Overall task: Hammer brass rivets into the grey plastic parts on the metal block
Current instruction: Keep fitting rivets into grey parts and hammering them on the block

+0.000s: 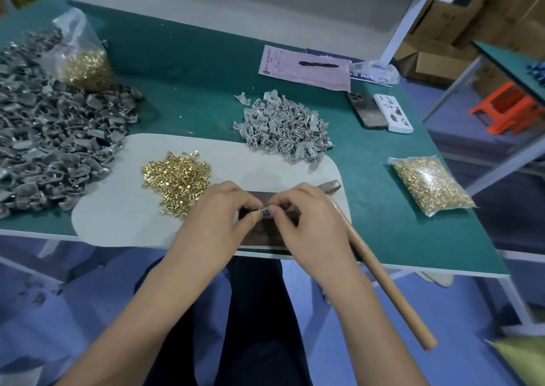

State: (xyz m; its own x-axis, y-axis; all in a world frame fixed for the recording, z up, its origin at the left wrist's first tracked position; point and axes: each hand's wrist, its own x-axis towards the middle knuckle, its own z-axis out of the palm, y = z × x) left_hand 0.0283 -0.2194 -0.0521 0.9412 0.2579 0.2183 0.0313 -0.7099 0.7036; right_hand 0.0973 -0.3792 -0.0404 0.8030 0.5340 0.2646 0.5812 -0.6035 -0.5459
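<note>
Over the block (267, 232), the left hand (218, 220) and right hand (306, 223) together pinch one small part (264, 209) between their fingertips; hammer (371, 255) just right of the block.

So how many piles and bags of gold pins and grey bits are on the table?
Loose rivet piles: 1
Bags of rivets: 2
Grey plastic part piles: 2
Total: 5
</note>
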